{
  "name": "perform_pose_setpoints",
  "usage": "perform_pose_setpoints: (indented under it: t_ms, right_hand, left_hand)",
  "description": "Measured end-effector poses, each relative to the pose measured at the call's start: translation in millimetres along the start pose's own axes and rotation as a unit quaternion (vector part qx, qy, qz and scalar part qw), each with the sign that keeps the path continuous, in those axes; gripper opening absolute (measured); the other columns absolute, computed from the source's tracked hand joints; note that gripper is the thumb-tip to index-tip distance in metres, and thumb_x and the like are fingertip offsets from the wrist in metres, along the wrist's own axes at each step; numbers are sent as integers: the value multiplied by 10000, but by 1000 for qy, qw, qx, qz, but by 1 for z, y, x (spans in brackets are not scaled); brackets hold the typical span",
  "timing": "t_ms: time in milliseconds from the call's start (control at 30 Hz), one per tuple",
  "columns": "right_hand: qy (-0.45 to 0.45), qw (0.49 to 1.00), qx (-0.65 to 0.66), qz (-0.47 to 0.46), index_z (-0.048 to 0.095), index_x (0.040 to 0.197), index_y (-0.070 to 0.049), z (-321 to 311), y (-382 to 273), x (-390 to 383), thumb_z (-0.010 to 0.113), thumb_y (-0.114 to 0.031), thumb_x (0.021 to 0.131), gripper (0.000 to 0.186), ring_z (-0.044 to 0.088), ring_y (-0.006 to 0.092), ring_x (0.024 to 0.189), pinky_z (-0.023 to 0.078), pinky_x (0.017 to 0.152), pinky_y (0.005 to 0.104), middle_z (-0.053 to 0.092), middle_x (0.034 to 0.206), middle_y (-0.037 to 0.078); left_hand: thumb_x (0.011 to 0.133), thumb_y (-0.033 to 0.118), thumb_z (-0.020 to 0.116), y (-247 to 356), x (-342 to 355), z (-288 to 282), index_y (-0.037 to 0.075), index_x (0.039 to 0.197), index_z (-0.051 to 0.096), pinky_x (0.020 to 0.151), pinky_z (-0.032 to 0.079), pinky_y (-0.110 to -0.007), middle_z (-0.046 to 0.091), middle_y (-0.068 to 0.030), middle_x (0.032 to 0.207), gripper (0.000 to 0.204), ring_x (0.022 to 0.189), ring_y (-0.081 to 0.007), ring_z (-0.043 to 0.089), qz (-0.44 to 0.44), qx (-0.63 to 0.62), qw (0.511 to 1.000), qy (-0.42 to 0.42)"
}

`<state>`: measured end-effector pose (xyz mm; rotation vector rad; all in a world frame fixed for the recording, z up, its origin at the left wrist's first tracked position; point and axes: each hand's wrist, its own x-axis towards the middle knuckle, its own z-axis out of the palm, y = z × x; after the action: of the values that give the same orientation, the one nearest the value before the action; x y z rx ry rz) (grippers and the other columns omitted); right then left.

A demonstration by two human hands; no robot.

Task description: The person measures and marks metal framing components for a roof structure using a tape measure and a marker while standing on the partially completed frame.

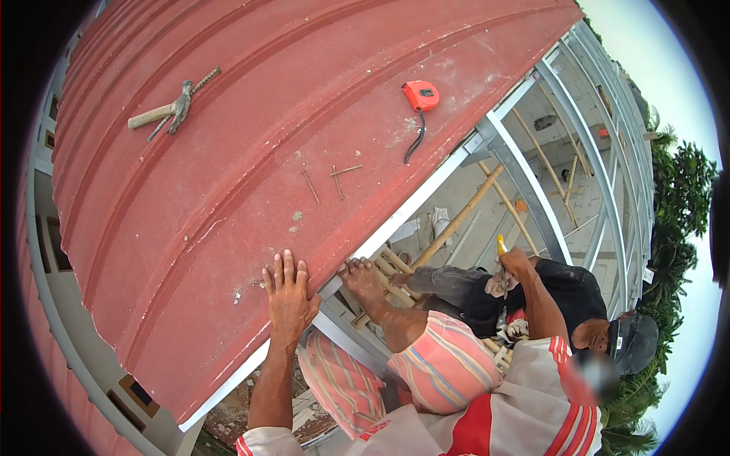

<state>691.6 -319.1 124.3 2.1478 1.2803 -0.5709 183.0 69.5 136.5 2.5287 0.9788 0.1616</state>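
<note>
Hands (289, 298) (516, 264) touch ridged red roofing (228, 190), yellow-ended tool (501, 244).

Under the left hand (289, 296), the roof sheet (251, 163) looks like painted metal, matt and scuffed. Beyond that hand, the tape measure (415, 94) is smooth plastic, the nails (310, 187) rough metal; to its right, the beam (532, 180) is smooth metal.

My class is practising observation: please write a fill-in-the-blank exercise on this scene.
The left hand rests on a roof sheet coloured ____.
The right hand holds a tool whose upper end is ____.
The strap of the tape measure is ____.
The hammer lies to the ____ of the tape measure.
Missing words: red; yellow; black; left.
</note>
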Motion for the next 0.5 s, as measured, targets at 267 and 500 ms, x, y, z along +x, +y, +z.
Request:
perform_pose_setpoints:
  t_ms: [267, 500]
  right_hand:
    - [106, 968, 76, 212, 677, 853, 24, -195, -97, 29, 563, -177, 786, 241, 647, 452, 826, 513, 752, 514, 666, 853, 257]
    - [379, 887, 259, 55, 621, 939, 37, -327, -120, 176, 592, -491, 857, 535, 621, 432, 757, 460, 657, 495, 638, 775, 247]
  left_hand:
    - [642, 235, 708, -6, 0, -2, 13, 1277, 490, 1129, 160, -560, 294, -215, 1476, 707, 1394, -372, 231, -4, 2, 1000, -3]
    - [608, 238, 716, -14, -4, -1, 18, 1290, 488, 1131, 155, -561, 290, -211, 1482, 752, 1394, -373, 235, -12, 9, 1000, -10]
